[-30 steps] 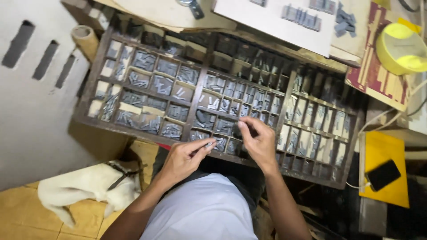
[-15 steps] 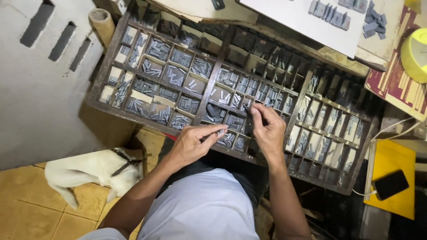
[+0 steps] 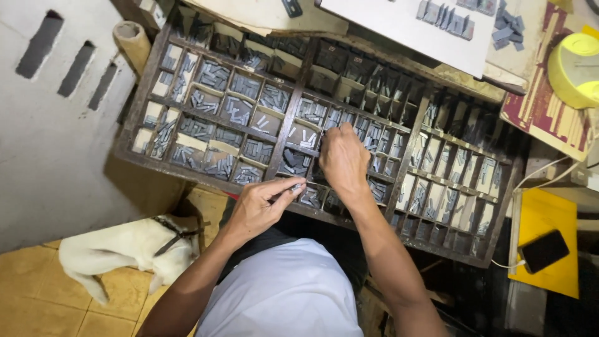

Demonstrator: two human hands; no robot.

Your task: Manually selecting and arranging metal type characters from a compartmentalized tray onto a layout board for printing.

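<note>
Your left hand [image 3: 262,209] pinched a row of metal type pieces [image 3: 288,189] at the type case [image 3: 187,171] front edge, freeing your right hand [image 3: 342,159], fingers curled into a middle compartment, grip hidden.

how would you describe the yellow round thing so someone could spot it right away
Start at the big dark wooden tray full of small compartments that fills the middle. Go past its far right corner to the red printed board. The yellow round thing sits there at the picture's edge, the only bright, domed object among flat papers.
</note>
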